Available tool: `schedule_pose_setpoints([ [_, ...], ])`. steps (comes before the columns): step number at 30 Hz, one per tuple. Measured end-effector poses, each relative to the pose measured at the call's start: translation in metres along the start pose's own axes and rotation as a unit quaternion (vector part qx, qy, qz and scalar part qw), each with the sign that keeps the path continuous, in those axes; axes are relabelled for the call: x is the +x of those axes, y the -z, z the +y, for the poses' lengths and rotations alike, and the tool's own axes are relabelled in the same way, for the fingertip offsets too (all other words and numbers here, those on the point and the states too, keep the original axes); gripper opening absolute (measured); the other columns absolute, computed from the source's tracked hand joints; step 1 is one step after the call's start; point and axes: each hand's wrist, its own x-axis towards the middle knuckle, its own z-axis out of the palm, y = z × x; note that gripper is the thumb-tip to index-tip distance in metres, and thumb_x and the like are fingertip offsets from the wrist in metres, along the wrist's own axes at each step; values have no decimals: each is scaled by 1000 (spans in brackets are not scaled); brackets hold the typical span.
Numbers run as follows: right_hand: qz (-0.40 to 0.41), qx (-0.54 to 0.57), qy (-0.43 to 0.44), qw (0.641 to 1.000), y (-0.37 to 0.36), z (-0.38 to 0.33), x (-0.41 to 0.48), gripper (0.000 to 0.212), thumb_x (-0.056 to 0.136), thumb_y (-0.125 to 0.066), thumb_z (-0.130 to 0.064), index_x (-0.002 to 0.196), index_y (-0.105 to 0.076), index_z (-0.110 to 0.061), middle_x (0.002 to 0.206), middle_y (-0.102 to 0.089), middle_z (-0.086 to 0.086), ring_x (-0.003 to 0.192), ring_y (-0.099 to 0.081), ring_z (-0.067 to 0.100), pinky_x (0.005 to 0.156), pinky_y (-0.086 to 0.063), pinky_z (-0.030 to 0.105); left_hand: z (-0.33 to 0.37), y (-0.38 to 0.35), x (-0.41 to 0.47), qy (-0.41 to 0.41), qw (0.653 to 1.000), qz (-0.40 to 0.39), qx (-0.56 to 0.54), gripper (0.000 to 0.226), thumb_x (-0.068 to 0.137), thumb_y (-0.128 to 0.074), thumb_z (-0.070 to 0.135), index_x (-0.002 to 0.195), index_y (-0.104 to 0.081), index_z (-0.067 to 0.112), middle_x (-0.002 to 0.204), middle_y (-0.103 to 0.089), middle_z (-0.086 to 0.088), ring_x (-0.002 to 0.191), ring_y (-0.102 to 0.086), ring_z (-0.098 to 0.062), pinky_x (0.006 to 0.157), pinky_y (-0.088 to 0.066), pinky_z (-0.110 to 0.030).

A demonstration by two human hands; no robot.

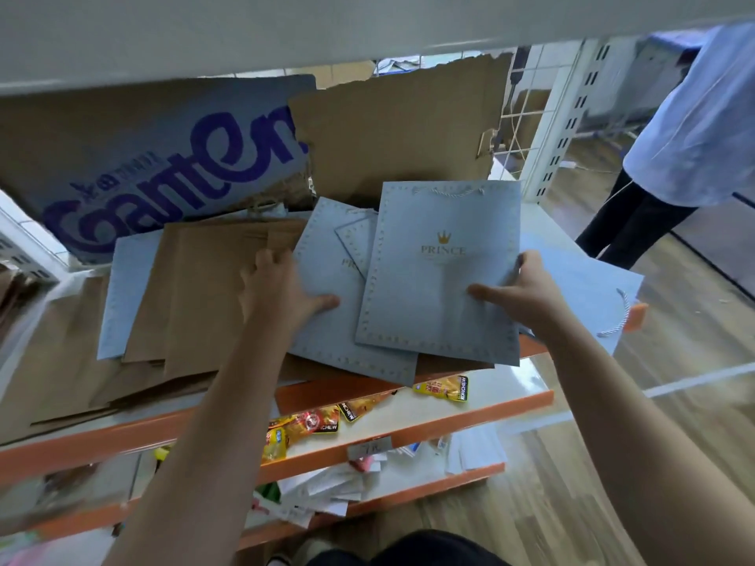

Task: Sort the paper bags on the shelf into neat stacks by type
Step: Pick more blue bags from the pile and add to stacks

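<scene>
Sorting on the shelf (122,439) looked barely begun. At the far left one pale blue bag (122,296) lay trapped under the brown kraft bags (204,300), which were fanned out askew, not squared into a stack. Your left hand (282,292) sat at the seam between brown and blue, thumb laid on the lower blue bag (327,341) and fingers curled at its left edge. The blur hid whether they actually gripped it. Right of that, the PRINCE bag (437,279) lay tilted on top of the blue heap. Your right hand (527,292) pinched its right edge, thumb on the face and fingers wrapped behind. Further right a cord-handled blue bag (592,288) overhung the shelf end. You had yet to separate both types and square them up.
</scene>
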Motion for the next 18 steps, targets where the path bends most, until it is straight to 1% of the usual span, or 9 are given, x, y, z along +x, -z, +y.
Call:
schedule_pose_setpoints([
  [2, -8, 23, 1, 1000, -1, 1, -2, 63, 73, -83, -26, 113, -37, -13, 108, -56, 5, 96, -57, 24, 83, -51, 44, -1, 2, 4, 28, 999, -14, -45, 92, 60, -81, 57, 130, -43, 10, 131, -43, -15, 117, -46, -35, 91, -43, -46],
  [5, -23, 107, 4, 994, -2, 3, -3, 56, 80, -78, -21, 118, -37, -15, 109, -61, 6, 93, -64, 25, 82, -55, 47, -7, 5, 5, 58, 983, -24, -172, 64, 67, -80, 48, 113, -52, 14, 110, -60, -9, 98, -59, -28, 85, -50, -48],
  [7, -33, 175, 1, 984, -4, 5, -3, 46, 87, -70, -17, 121, -40, -18, 112, -64, 10, 89, -67, 25, 79, -57, 48, -10, 8, 2, 60, 974, -12, -220, 47, 77, -73, 46, 106, -53, 15, 103, -63, -7, 91, -61, -26, 83, -51, -49],
  [9, -28, 219, 7, 975, -7, 6, -3, 38, 91, -65, -19, 121, -42, -23, 111, -66, 9, 89, -68, 26, 79, -57, 50, -13, 12, -2, 53, 970, 17, -236, 40, 86, -63, 47, 107, -51, 15, 103, -62, -7, 90, -60, -26, 83, -50, -50],
  [12, 19, 215, 41, 976, -17, 1, -5, 19, 91, -61, -33, 105, -50, -32, 103, -68, 1, 90, -68, 25, 80, -57, 51, -21, 20, -13, 53, 969, 75, -230, 38, 94, -52, 45, 113, -50, 12, 100, -59, -7, 78, -55, -18, 67, -44, -33],
  [14, 34, 201, 65, 977, -26, -8, -7, 14, 91, -60, -40, 99, -51, -33, 100, -68, 0, 87, -68, 20, 77, -57, 41, -31, 28, -22, 53, 968, 117, -217, 37, 96, -48, 43, 115, -51, 11, 99, -60, -6, 72, -50, -12, 58, -33, -23],
  [15, 34, 187, 77, 979, -33, -13, -8, 16, 92, -59, -42, 101, -51, -31, 99, -67, -1, 85, -66, 16, 73, -55, 32, -37, 32, -27, 54, 966, 138, -212, 37, 97, -47, 42, 119, -51, 12, 103, -60, -4, 75, -51, -12, 58, -32, -20],
  [17, 25, 162, 102, 981, -48, -26, -9, 19, 93, -57, -42, 104, -51, -27, 94, -64, -4, 79, -63, 9, 63, -48, 15, -52, 43, -36, 69, 960, 177, -204, 41, 98, -48, 37, 131, -46, 13, 111, -60, -8, 94, -56, -21, 71, -34, -20],
  [18, 20, 152, 110, 982, -57, -34, -11, 22, 93, -57, -43, 106, -53, -25, 94, -64, -4, 79, -61, 9, 61, -45, 13, -62, 48, -40, 72, 959, 196, -190, 42, 98, -49, 35, 133, -46, 12, 115, -61, -13, 103, -56, -28, 76, -35, -23],
])
